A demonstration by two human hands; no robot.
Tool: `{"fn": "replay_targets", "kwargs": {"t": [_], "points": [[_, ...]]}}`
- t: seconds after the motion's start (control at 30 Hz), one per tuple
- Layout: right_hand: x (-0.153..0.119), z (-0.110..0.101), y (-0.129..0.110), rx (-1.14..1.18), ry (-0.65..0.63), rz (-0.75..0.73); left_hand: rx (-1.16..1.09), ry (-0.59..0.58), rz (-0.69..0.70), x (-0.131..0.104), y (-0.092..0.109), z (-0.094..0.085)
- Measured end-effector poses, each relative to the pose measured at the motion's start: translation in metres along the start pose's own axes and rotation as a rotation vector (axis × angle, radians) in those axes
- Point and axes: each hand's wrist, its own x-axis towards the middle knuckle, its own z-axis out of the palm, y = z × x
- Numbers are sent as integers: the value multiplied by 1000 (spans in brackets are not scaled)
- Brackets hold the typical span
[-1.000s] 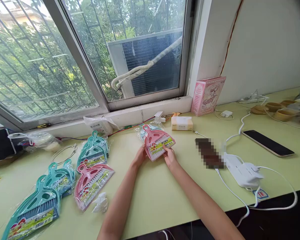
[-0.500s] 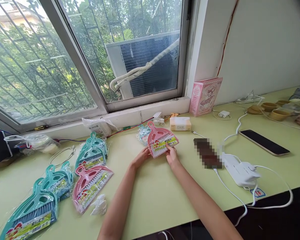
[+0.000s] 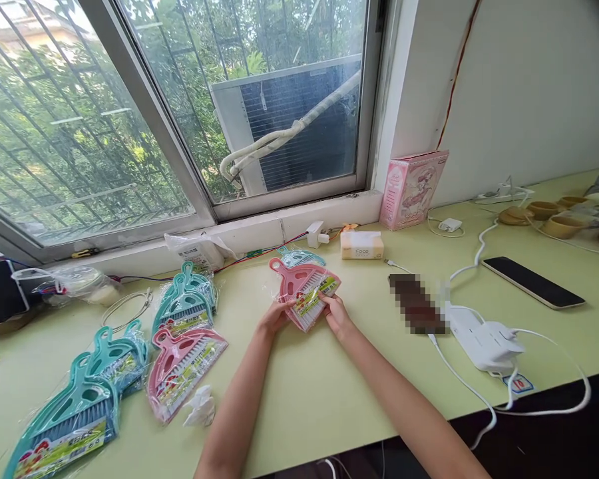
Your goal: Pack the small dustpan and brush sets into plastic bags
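Observation:
A pink dustpan and brush set [image 3: 307, 287], wrapped in clear plastic with a printed label, is held tilted above the table. My left hand [image 3: 278, 315] grips its lower left edge, fingers partly hidden behind it. On the right side, my right hand [image 3: 335, 313] pinches it with the thumb over the label. Just behind it lies a teal dustpan set [image 3: 302, 257], partly covered from view. To the left, another pink dustpan set [image 3: 184, 372] lies near a crumpled white tissue [image 3: 199, 407].
Several teal dustpan sets [image 3: 72, 422] spread over the left of the table [image 3: 309, 406]. A tissue pack [image 3: 362, 245] and pink box [image 3: 412, 191] stand by the window. Rightward are a power strip [image 3: 482, 342] with loose white cables and a phone [image 3: 533, 282].
The pink dustpan set in my hands has turned, its handle swinging left, and has come slightly nearer and left. More of the teal set behind it shows.

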Motion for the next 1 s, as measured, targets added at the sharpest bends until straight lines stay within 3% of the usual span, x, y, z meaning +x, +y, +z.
{"fn": "replay_targets", "kwargs": {"t": [0.23,0.4,0.57,1.0], "points": [[4,0,-5,52,45,-69,61,-96,4,-2,-1,12],[2,2,-9,119,74,-62,-4,-30,95,-2,2,26],[1,2,-13,52,34,4,43,14,101,-3,4,30],[-1,4,-13,40,68,15,121,-14,84,-8,8,34]]}}
